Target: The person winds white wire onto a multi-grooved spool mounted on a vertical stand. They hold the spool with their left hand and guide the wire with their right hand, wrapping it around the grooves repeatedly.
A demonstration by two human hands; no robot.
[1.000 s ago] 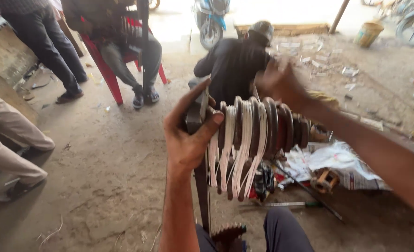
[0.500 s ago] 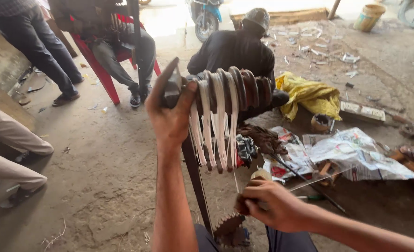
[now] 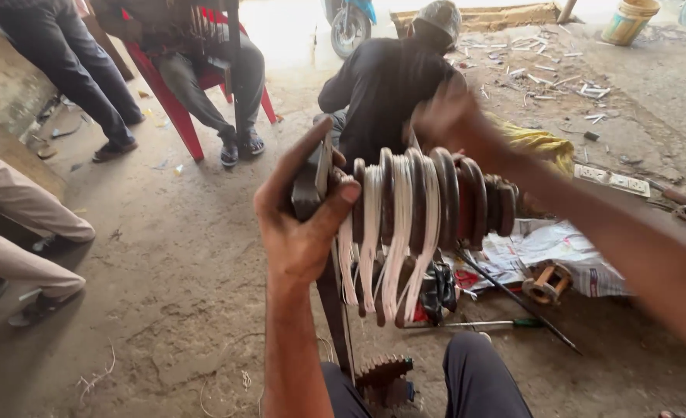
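The left hand (image 3: 304, 232) is clamped on the end plate of the winding former (image 3: 428, 201), raised on its stand. The right hand (image 3: 447, 116) is blurred, its grip unclear. The loose white coils (image 3: 393, 240) could slip off or tangle.

Ahead of me a person in a black shirt (image 3: 385, 89) crouches on the dirt floor (image 3: 172, 255), facing away. To my left someone sits on a red plastic chair (image 3: 165, 97), and another person in dark trousers (image 3: 72, 70) stands beside them. Sheets of newspaper (image 3: 548, 255) lie spread to my right with a small wooden spool (image 3: 548, 282) on them, a yellow cloth (image 3: 540, 147) behind, and a pale bucket (image 3: 629, 19) stands far off.
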